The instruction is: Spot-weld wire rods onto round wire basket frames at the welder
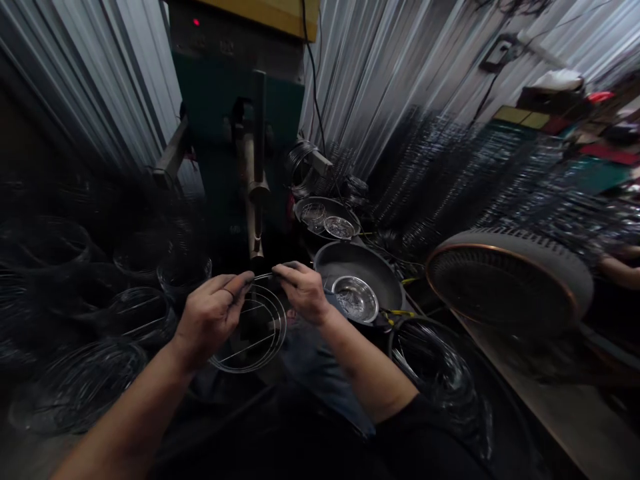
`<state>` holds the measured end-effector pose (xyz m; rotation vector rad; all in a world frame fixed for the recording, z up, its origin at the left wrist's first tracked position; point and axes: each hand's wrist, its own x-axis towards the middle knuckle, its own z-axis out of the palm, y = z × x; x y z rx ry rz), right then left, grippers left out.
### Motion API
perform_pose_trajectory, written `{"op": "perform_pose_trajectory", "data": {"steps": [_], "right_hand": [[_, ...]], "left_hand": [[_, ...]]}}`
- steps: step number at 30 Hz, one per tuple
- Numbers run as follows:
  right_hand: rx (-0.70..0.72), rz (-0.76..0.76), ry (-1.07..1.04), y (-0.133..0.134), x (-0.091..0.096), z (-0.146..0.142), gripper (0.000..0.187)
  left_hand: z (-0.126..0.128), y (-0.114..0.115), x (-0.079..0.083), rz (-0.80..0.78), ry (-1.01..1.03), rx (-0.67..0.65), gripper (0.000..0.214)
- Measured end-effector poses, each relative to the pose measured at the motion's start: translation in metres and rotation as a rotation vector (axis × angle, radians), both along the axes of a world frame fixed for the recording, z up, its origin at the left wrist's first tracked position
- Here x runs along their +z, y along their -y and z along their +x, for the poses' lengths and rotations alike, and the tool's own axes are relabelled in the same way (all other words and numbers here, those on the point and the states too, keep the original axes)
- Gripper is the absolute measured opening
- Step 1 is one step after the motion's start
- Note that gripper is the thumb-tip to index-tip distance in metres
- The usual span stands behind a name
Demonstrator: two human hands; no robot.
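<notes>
Wire ring (249, 333) — pinched between both hands.

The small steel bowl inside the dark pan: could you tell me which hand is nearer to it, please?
Right. The right hand is just left of the small steel bowl, holding the wire ring; the left hand grips the ring farther left.

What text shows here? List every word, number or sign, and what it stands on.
No text can be read.
Green machine: faint marks beside its red light, too blurred to read.
Boxes on the shelf: no label that can be made out.
</notes>
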<state>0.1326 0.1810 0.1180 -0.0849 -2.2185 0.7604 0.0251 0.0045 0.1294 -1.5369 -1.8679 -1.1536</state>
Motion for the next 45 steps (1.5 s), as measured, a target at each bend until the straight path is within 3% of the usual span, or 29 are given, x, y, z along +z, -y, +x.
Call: {"op": "perform_pose_trajectory", "data": {"steps": [4,8,14,19,33,45], "right_hand": [[-0.022,0.103,-0.023,-0.007,0.007,-0.016,0.024],[-0.106,0.204,0.227,-0.015,0.013,-0.033,0.021],[-0.185,0.265,0.571,-0.024,0.01,-0.056,0.025],[-0.218,0.301,0.728,-0.031,0.012,-0.072,0.026],[-0.227,0.307,0.787,-0.052,0.021,-0.094,0.03],[-0.234,0.294,0.766,-0.054,0.015,-0.097,0.029]], "left_hand": [[-0.021,-0.009,0.006,-0.012,-0.147,0.031,0.032],[-0.046,-0.023,-0.007,-0.143,-0.234,0.102,0.032],[-0.067,-0.042,-0.029,-0.325,-0.033,0.153,0.034],[-0.081,-0.057,-0.033,-0.354,0.108,0.138,0.036],[-0.102,-0.084,-0.022,-0.398,0.232,0.14,0.037],[-0.105,-0.086,-0.024,-0.387,0.265,0.133,0.033]]}}
